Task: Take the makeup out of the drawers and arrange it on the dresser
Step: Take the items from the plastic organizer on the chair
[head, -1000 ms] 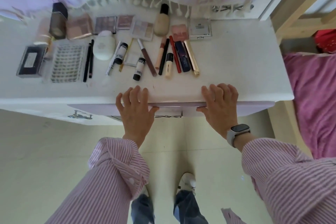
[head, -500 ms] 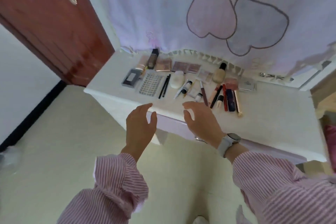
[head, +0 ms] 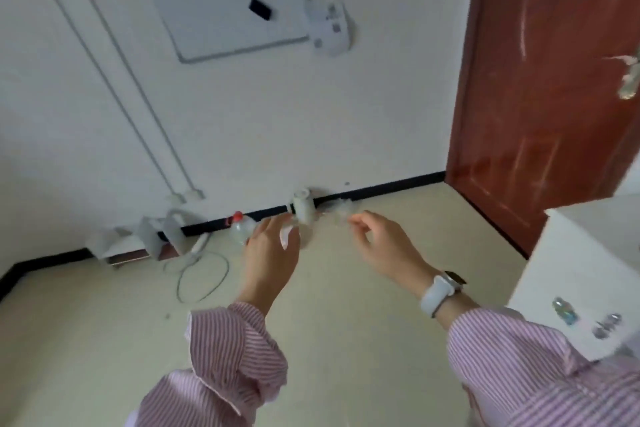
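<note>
Near the wall, a small bottle with a red cap [head: 240, 226] is standing on the floor [head: 104, 315]. The left hand [head: 269, 255] is hanging in the air with relaxed fingers, holding nothing. The right hand [head: 382, 246] is doing the same, fingers loosely curled. Only a corner of the white counter [head: 585, 260] is showing at the right edge; no makeup is showing.

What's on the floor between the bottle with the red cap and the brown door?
Head view: a white jar and blurry clear litter along the wall.
</note>
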The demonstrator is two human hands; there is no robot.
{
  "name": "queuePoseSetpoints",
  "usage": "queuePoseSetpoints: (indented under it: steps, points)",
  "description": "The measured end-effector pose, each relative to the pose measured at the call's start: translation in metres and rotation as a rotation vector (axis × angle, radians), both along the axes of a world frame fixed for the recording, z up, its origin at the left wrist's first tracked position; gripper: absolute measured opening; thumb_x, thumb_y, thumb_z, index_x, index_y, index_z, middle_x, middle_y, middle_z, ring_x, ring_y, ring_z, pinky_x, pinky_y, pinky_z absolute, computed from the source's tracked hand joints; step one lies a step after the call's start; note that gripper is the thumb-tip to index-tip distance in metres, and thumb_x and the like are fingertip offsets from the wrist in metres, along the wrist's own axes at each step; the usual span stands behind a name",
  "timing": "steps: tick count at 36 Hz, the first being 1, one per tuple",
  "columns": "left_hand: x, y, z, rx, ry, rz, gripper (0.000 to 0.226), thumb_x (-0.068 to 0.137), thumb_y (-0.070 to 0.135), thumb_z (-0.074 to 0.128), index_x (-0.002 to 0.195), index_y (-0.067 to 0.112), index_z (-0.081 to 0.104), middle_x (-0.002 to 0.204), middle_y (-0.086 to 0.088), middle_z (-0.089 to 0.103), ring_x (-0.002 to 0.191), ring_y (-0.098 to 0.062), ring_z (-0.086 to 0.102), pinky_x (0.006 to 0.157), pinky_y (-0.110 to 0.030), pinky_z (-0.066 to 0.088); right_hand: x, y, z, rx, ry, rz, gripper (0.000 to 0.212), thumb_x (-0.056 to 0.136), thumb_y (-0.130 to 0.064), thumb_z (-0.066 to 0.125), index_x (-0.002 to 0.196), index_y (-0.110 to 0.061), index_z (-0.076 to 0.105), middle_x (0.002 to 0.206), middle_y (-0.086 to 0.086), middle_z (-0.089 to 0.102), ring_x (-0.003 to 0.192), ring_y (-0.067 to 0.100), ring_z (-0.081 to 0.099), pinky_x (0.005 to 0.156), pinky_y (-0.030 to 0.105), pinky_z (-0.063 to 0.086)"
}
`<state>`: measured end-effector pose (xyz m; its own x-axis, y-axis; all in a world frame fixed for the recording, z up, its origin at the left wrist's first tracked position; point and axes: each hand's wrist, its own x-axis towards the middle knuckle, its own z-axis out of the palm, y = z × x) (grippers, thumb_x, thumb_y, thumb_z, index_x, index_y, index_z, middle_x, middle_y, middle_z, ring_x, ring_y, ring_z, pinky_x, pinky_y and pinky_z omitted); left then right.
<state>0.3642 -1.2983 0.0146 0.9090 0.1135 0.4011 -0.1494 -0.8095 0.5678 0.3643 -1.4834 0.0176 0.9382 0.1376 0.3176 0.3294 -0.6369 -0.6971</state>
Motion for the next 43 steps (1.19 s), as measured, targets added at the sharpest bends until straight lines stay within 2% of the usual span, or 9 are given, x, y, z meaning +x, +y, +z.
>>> queuePoseSetpoints:
  steps: [4,9,13,19,22,27,31,43]
  points:
    - [-0.053,0.137,0.01,0.004,-0.03,0.22,0.032,0.089,0.016,0.057,0.12,0.007,0.059,0.119,-0.012,0.061,0.109,-0.029,0.056,0.096,-0.042,0.043,-0.004,0.145,0.012,0.024,0.005,0.236,0.023,0.093,-0.018,0.049,0.11,-0.008,0.062,0.105,0.009,0.067,0.096,0.023,0.063,0.085,0.035,0.048]
    - [-0.138,0.28,0.008,0.011,-0.013,0.549,0.034,0.091,0.021,0.055,0.123,0.01,0.057,0.123,-0.007,0.059,0.114,-0.024,0.053,0.097,-0.034,0.037,-0.029,0.317,0.018,-0.013,0.064,0.56,0.024,0.093,-0.016,0.048,0.113,-0.009,0.061,0.111,0.007,0.066,0.103,0.02,0.06,0.087,0.025,0.043]
    - [-0.204,0.369,-0.004,-0.027,0.019,0.819,0.034,0.091,0.022,0.053,0.123,0.012,0.057,0.124,-0.006,0.057,0.116,-0.024,0.051,0.098,-0.036,0.038,-0.058,0.437,0.016,-0.055,0.099,0.8,0.026,0.093,-0.016,0.047,0.115,-0.01,0.06,0.113,0.006,0.064,0.104,0.017,0.058,0.087,0.021,0.04]
    - [-0.256,0.477,-0.016,-0.055,0.001,1.076,0.033,0.089,0.018,0.057,0.121,0.012,0.058,0.123,-0.005,0.058,0.111,-0.025,0.054,0.095,-0.039,0.042,-0.088,0.591,0.007,-0.103,0.099,1.089,0.026,0.094,-0.018,0.045,0.115,-0.013,0.06,0.111,0.003,0.065,0.103,0.016,0.059,0.084,0.02,0.04]
    - [-0.257,0.535,-0.011,-0.031,-0.003,1.175,0.033,0.089,0.019,0.057,0.121,0.011,0.058,0.122,-0.007,0.059,0.109,-0.026,0.055,0.094,-0.04,0.042,-0.085,0.664,0.005,-0.099,0.088,1.188,0.026,0.093,-0.019,0.045,0.114,-0.014,0.06,0.11,0.001,0.065,0.101,0.014,0.059,0.081,0.018,0.04]
    - [-0.245,0.632,0.01,-0.007,-0.005,1.274,0.035,0.091,0.021,0.055,0.124,0.012,0.056,0.125,-0.005,0.057,0.115,-0.022,0.053,0.098,-0.039,0.04,-0.069,0.782,0.013,-0.139,0.108,1.313,0.025,0.093,-0.02,0.046,0.113,-0.015,0.059,0.105,0.002,0.065,0.099,0.017,0.059,0.088,0.029,0.046]
    - [-0.25,0.699,0.016,-0.003,-0.017,1.363,0.034,0.09,0.02,0.055,0.123,0.012,0.057,0.123,-0.005,0.059,0.113,-0.021,0.054,0.098,-0.039,0.041,-0.068,0.874,0.019,-0.131,0.077,1.357,0.025,0.093,-0.018,0.046,0.113,-0.014,0.06,0.106,0.004,0.065,0.099,0.019,0.059,0.086,0.026,0.044]
    - [-0.292,0.919,-0.047,-0.116,0.026,1.546,0.036,0.09,0.021,0.055,0.125,0.013,0.056,0.125,-0.003,0.057,0.118,-0.021,0.052,0.1,-0.04,0.039,-0.098,1.125,-0.039,-0.231,0.077,1.501,0.026,0.093,-0.017,0.044,0.114,-0.013,0.058,0.11,0.004,0.063,0.105,0.019,0.055,0.091,0.029,0.043]
